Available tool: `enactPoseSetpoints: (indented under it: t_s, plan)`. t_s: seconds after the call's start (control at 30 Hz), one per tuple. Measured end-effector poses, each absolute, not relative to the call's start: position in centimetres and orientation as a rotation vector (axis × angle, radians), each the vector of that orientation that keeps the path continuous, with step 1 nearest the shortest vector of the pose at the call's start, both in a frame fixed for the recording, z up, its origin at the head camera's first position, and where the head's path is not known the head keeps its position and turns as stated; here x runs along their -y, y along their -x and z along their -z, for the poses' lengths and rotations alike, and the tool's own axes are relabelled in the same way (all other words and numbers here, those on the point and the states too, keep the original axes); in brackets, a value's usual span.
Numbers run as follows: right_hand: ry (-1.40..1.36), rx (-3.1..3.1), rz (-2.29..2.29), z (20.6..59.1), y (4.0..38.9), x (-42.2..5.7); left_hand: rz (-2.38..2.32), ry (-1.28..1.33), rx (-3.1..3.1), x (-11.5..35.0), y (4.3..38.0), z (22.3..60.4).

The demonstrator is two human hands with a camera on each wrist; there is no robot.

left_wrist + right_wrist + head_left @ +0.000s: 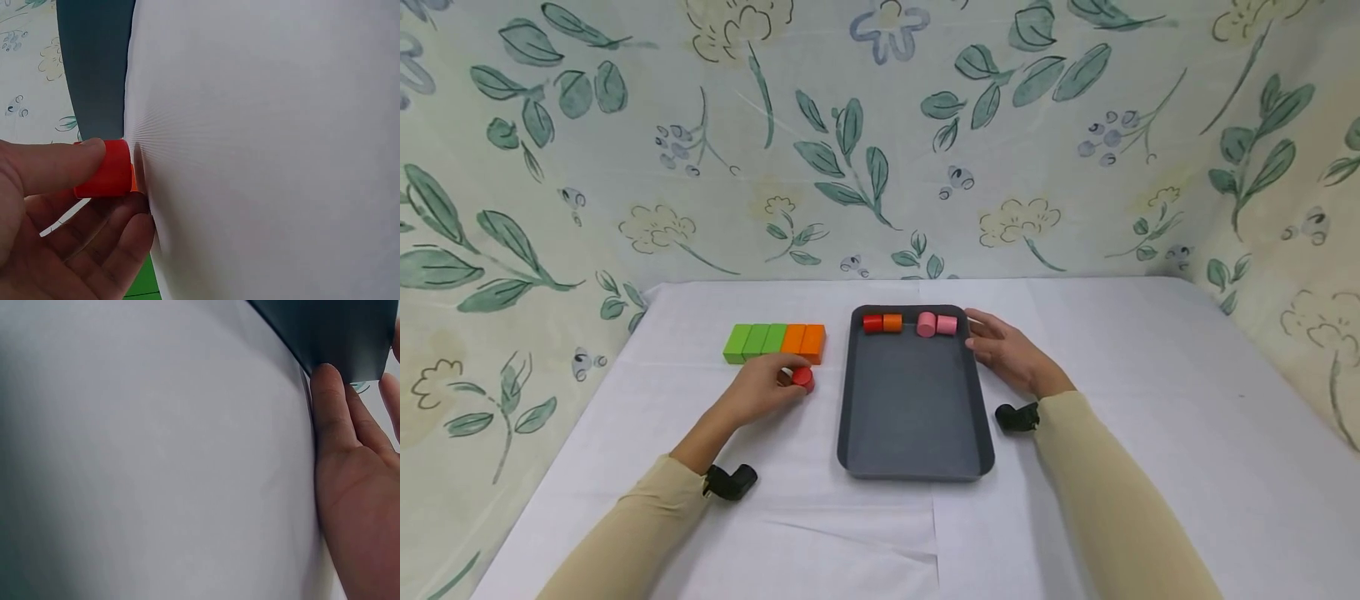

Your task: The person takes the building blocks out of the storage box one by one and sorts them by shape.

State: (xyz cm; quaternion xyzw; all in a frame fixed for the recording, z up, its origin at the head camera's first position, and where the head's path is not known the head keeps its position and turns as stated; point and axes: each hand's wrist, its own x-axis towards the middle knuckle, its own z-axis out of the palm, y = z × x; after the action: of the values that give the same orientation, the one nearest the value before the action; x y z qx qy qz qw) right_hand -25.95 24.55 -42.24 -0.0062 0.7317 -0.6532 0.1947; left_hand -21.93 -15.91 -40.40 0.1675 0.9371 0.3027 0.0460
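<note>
My left hand [756, 393] pinches a red cylinder [803, 378] between thumb and fingers, low over the white cloth left of the tray. In the left wrist view the thumb lies along the red cylinder [112, 169], and the other fingers curl beneath it. Loosely extended, the fingers of my right hand [1015, 354] touch the upper right edge of the dark grey tray [913, 408]. Along the tray's far end lie a red cylinder [872, 323], an orange cylinder [892, 322] and two pink cylinders [927, 324]. The right wrist view shows fingertips against the tray's side [350, 337].
Just beyond my left hand, green blocks [756, 340] and orange blocks [805, 340] stand side by side in a row. White cloth [1150, 400] covers the table, with creases near the front. A floral curtain [880, 167] hangs behind the table's far edge and along its sides.
</note>
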Motion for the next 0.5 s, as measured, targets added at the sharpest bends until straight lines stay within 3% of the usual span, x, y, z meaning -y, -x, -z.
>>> enactPoseSetpoints:
  t_s: [0.5]
  plan:
    - [0.032,-2.030,1.849,42.27,25.85,-24.64,-0.878,-0.482,-2.869,15.76,22.02,40.11]
